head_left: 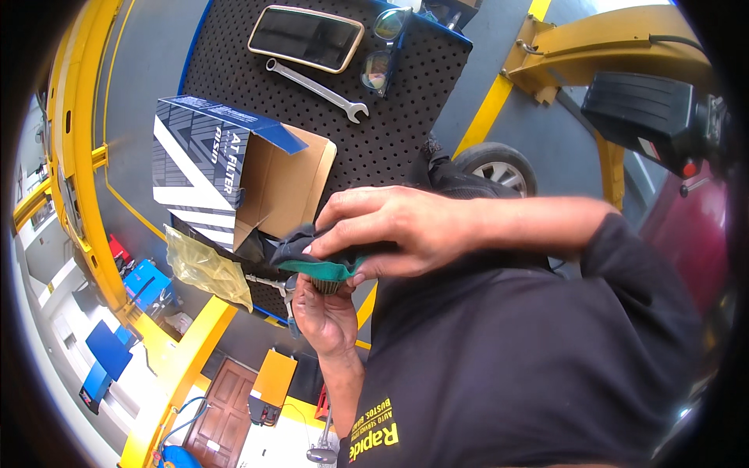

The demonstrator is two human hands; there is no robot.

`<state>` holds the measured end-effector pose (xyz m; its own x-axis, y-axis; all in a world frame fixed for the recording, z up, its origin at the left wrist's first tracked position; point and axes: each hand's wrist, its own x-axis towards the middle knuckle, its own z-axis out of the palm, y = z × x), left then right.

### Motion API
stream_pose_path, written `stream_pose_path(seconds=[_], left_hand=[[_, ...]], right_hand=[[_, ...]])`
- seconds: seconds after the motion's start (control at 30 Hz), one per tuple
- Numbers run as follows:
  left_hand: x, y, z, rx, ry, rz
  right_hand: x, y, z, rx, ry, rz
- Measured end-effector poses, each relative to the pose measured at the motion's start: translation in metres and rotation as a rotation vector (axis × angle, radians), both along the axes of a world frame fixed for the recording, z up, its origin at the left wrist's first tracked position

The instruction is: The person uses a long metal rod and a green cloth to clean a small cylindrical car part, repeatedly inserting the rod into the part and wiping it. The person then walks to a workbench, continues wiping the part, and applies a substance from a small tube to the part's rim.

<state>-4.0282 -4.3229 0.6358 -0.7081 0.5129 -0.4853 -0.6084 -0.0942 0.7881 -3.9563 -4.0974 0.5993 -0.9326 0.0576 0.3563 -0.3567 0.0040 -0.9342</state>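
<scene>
My right hand [398, 230] is closed on a dark cloth [300, 253] with a green edge. Fingers and thumb pinch the cloth over a small dark ribbed part [326, 285]. Below it, my left hand [326, 318] grips that part from underneath with bent fingers; the cloth hides its upper side. Just beyond the hands an open cardboard box [199, 168], blue and white outside and brown inside, lies with its opening toward me. A crumpled yellowish clear plastic bag [204, 267] is left of my left hand.
On the black perforated tabletop [273, 125] lie a combination wrench [320, 92], a phone [306, 37] and a pair of glasses [387, 53]. A metal tool [269, 282] shows partly behind my left hand. A car wheel [499, 168] and yellow lift arm [605, 47] are at right.
</scene>
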Motion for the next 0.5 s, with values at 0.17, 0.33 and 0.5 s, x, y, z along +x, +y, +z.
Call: stream_pose_path(seconds=[0.17,0.33,0.5], left_hand=[[-0.004,-0.009,0.001,-0.002,-0.153,-0.021],[-0.016,-0.011,0.002,-0.009,-0.257,-0.101],[-0.027,-0.016,0.001,0.023,-0.335,-0.131]], right_hand=[[-0.001,0.007,-0.007,-0.215,-0.033,0.076],[-0.006,0.025,-0.005,-0.161,-0.066,0.222],[-0.012,0.043,-0.016,-0.124,-0.033,0.123]])
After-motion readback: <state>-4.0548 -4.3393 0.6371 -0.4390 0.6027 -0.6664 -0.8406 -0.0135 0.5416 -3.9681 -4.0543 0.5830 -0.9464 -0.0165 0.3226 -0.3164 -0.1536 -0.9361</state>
